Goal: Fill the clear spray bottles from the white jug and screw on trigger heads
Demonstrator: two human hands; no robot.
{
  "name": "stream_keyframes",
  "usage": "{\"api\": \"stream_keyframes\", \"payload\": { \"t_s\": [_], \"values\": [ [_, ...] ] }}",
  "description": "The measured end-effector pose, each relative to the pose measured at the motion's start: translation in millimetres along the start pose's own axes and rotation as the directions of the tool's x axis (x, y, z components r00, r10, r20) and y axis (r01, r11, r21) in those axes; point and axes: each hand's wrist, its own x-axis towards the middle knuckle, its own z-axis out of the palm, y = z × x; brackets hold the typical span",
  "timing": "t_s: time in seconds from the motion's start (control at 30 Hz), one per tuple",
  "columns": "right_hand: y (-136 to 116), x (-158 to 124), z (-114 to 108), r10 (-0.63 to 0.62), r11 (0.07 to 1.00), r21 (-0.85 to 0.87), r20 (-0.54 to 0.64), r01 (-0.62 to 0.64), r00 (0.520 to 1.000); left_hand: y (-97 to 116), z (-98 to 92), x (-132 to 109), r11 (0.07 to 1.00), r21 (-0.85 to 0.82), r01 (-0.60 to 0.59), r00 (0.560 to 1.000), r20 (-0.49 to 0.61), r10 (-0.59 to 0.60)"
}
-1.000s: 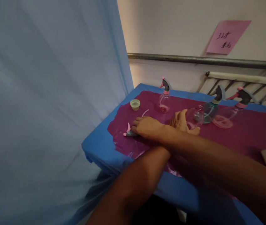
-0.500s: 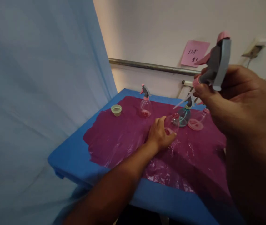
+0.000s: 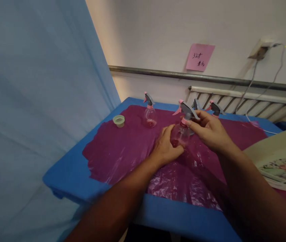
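Observation:
My left hand [image 3: 166, 146] is wrapped round a clear spray bottle [image 3: 179, 134] standing on the purple plastic sheet [image 3: 122, 148]. At the bottle's mouth, my right hand [image 3: 207, 129] grips the pink collar of a grey and pink spray head [image 3: 187, 112]. The head sits upright on the neck; whether it is threaded on, I cannot tell. Another clear spray bottle [image 3: 150, 117] with its own pink and grey head stands behind, to the left. Two more spray heads, a grey one [image 3: 196, 104] and a pink and grey one [image 3: 215, 108], show behind my right hand, which hides most of their bottles.
A small pale green cup [image 3: 119, 121] stands on the sheet at the left. The sheet covers a blue table [image 3: 69, 168]. A blue curtain [image 3: 44, 84] hangs on the left. At the right lies a cream printed item [image 3: 279, 158]; a cable [image 3: 250, 87] runs down the wall.
My right hand has come down and left with the spray head, which now sits on the neck of the bottle in my left hand. The view has shifted slightly right.

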Motion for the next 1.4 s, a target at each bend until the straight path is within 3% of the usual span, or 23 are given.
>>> {"api": "stream_keyframes", "payload": {
  "t_s": [0.1, 0.3, 0.57, 0.83, 1.1, 1.4],
  "values": [
    [11.3, -1.5, -4.8, 0.066, 0.997, 0.031, 0.044, -0.067, 0.997, -0.4, 0.5, 0.4, 0.994, -0.103, -0.027, 0.999, 0.015, 0.029],
    [14.4, 1.5, -13.6, 0.084, 0.995, 0.051, 0.114, -0.09, 0.99, 0.7, -1.6, 0.2, 0.974, -0.223, 0.029, 0.996, 0.083, -0.011],
    [22.9, 5.9, -12.1, 0.138, 0.98, 0.131, 0.087, -0.149, 0.987, -1.3, -0.4, -2.0, 0.995, -0.092, -0.026, 1.0, -0.017, 0.025],
    [34.5, 4.6, -3.6, 0.194, 0.969, 0.161, -0.024, -0.188, 0.981, -6.8, -2.4, -7.8, 0.975, 0.125, -0.182, 0.983, 0.044, 0.177],
    [38.4, 1.7, 9.6, 0.197, 0.972, 0.137, -0.048, -0.189, 0.979, -9.1, -0.9, -5.8, 0.973, 0.13, -0.19, 0.98, 0.092, 0.179],
    [40.8, 2.8, -7.9, 0.083, 0.984, 0.157, -0.016, -0.08, 0.996, -10.6, -1.9, -3.2, 0.989, 0.075, -0.126, 0.991, 0.048, 0.122]
  ]
}}
